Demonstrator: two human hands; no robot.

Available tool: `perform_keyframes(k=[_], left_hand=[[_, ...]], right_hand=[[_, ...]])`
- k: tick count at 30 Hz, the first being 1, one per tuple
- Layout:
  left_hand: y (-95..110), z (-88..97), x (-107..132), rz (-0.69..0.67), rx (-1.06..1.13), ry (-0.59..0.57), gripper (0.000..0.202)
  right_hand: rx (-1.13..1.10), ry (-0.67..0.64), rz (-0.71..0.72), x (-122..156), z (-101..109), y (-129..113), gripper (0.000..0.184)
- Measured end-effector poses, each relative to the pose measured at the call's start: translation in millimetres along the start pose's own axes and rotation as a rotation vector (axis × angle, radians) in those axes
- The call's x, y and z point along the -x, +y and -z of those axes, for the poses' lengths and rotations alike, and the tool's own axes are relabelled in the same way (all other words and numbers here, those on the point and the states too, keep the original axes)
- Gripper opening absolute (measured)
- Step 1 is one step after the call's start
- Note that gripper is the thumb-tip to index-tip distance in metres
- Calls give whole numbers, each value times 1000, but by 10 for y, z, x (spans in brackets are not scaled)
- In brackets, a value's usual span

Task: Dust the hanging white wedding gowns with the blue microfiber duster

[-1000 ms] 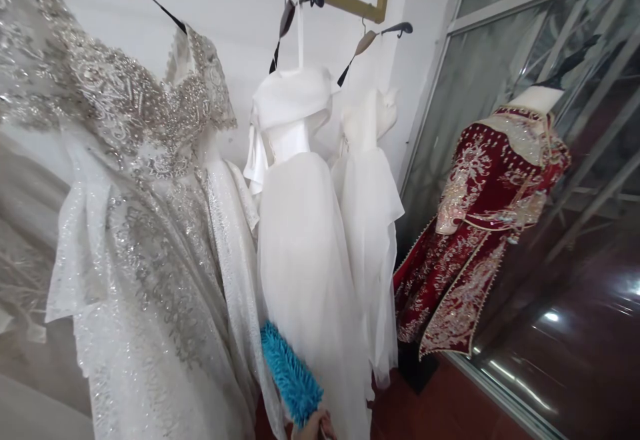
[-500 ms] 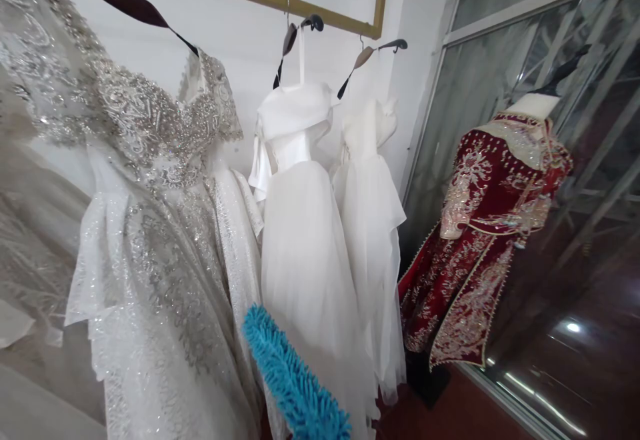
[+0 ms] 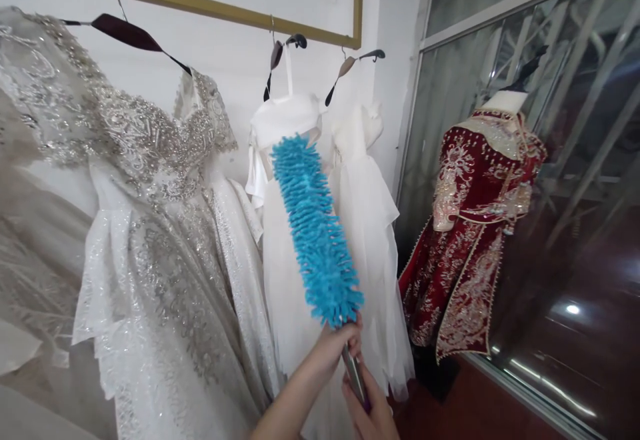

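Observation:
A blue microfibre duster (image 3: 317,227) rises in front of the middle white dress (image 3: 280,260), its shaggy head tilted up and to the left. My left hand (image 3: 341,345) is closed around the handle just below the blue head. Lower down, my right hand (image 3: 371,405) grips the same metal handle, with its fingers partly cut off by the frame's bottom edge. The duster's head covers part of the dress's bodice and skirt; whether it touches the fabric I cannot tell.
A beaded silver-white gown (image 3: 165,227) hangs at the left and another white dress (image 3: 365,207) at the right. Their hangers hook on a gold rail (image 3: 195,5). A red embroidered dress (image 3: 470,227) stands on a mannequin beside a glass wall (image 3: 575,227).
The duster has risen from the bottom edge up to the middle dress's bodice. Both my hands have come into view on its handle. The view has shifted slightly right and up.

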State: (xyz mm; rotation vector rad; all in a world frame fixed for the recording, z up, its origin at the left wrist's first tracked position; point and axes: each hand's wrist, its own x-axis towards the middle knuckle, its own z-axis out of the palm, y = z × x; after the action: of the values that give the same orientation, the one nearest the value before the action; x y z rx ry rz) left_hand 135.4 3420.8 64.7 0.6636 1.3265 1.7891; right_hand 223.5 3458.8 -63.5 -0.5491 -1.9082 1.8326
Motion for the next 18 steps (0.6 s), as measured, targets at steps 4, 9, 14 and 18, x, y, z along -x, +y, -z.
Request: perform_keyframes(k=[4, 9, 14, 18], left_hand=[[282, -119, -276, 4, 28, -27, 30], [187, -102, -662, -33, -53, 1, 49], [-267, 36, -1118, 24, -68, 107, 47], [-828, 73, -1459, 119, -11, 262, 34]], right_hand=[[-241, 16, 61, -264, -114, -397, 65], [-486, -51, 6, -566, 27, -623, 72], [-572, -96, -157, -852, 263, -268, 51], [-497, -141, -229, -956, 539, 89, 50]])
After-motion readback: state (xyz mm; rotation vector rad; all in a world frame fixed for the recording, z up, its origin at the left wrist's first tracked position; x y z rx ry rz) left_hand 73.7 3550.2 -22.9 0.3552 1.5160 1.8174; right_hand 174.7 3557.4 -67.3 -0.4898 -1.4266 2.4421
